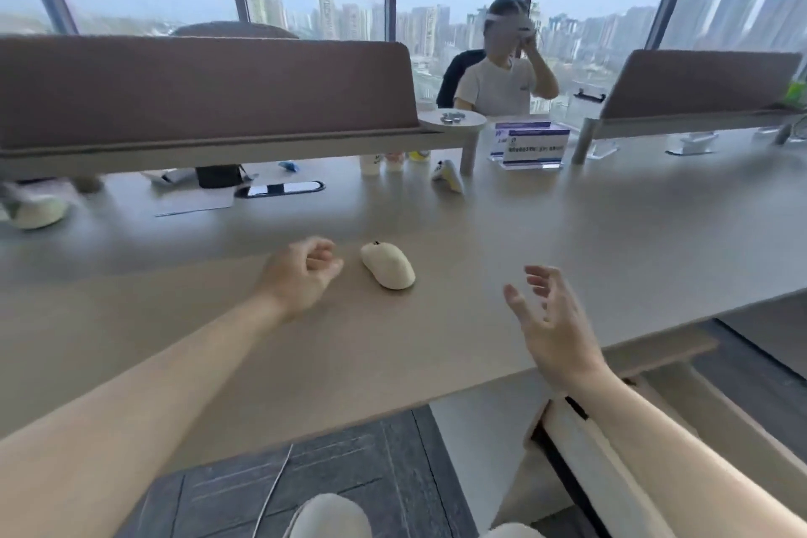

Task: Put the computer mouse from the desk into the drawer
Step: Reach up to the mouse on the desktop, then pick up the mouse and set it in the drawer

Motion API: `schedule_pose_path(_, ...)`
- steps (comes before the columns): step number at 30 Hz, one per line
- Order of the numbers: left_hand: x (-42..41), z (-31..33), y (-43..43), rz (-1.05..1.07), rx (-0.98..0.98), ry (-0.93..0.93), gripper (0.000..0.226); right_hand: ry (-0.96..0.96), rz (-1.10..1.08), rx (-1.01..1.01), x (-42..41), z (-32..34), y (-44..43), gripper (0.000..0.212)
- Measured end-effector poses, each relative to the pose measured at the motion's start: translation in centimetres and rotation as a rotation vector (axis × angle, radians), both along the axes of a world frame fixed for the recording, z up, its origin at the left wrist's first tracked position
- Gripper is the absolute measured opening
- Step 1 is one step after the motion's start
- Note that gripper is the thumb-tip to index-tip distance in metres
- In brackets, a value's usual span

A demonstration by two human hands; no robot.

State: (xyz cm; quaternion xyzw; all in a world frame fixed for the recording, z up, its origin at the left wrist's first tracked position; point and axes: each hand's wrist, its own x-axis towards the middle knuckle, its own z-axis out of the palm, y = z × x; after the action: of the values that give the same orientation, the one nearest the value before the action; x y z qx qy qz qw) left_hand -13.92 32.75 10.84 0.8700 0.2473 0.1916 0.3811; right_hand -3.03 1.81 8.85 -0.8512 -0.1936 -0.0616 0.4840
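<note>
A cream computer mouse (388, 266) lies on the beige desk (611, 232), near its middle. My left hand (301, 273) rests on the desk just left of the mouse, fingers curled into a loose fist, holding nothing and a small gap from the mouse. My right hand (552, 321) hovers above the desk's front edge, to the right of the mouse, fingers spread and empty. Below the desk at the right, the drawer (581, 437) of a pale cabinet stands pulled out a little, partly hidden by my right forearm.
A brown divider screen (196, 92) runs along the back left. Small bottles (384, 162), a sign holder (530, 146) and a white object (37, 210) stand at the desk's far side. A person sits behind the desk (502, 87). Dark carpet lies below.
</note>
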Motion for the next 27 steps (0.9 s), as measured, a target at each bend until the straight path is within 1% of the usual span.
schedule_pose_path(2,-0.9,-1.3,1.3,-0.003,0.054,0.058,0.04,0.008,0.11,-0.047,0.4,0.2,5.0,0.052)
schedule_pose_path(4,-0.9,-2.3,1.7,-0.025,0.091,0.067,0.047,0.025,0.21,-0.118,0.6,0.3,9.5,0.056)
schedule_pose_path(6,-0.6,-3.6,2.4,-0.018,0.224,0.105,0.06,0.027,0.281,-0.184,0.9,0.1,13.2,0.061)
schedule_pose_path(8,-0.4,-5.0,3.2,0.01,0.398,0.222,0.073,-0.003,0.29,-0.227,1.4,-0.3,16.0,0.068)
schedule_pose_path(10,-0.3,-6.2,3.9,0.037,0.457,0.309,0.078,-0.037,0.276,-0.267,2.3,-0.9,18.0,0.073)
schedule_pose_path(12,0.0,-6.6,4.2,0.026,0.497,0.353,0.083,-0.038,0.275,-0.306,3.2,-1.7,19.2,0.075)
schedule_pose_path(15,0.5,-6.7,4.4,0.031,0.543,0.372,0.087,-0.072,0.273,-0.35,4.2,-3.2,20.0,0.073)
schedule_pose_path(19,0.5,-6.8,4.4,0.033,0.538,0.367,0.083,-0.126,0.229,-0.326,4.5,-3.9,20.2,0.065)
schedule_pose_path(21,0.4,-6.6,4.3,0.028,0.526,0.364,0.082,-0.109,0.224,-0.302,4.2,-3.8,20.0,0.064)
schedule_pose_path(23,0.4,-6.4,4.3,0.027,0.518,0.356,0.082,-0.062,0.228,-0.235,3.6,-3.5,19.1,0.062)
schedule_pose_path(25,0.3,-6.3,4.2,0.019,0.513,0.352,0.082,-0.02,0.228,-0.177,2.9,-2.8,17.2,0.063)
schedule_pose_path(27,0.3,-6.3,4.2,0.006,0.503,0.359,0.08,-0.016,0.226,-0.167,2.3,-1.9,14.2,0.064)
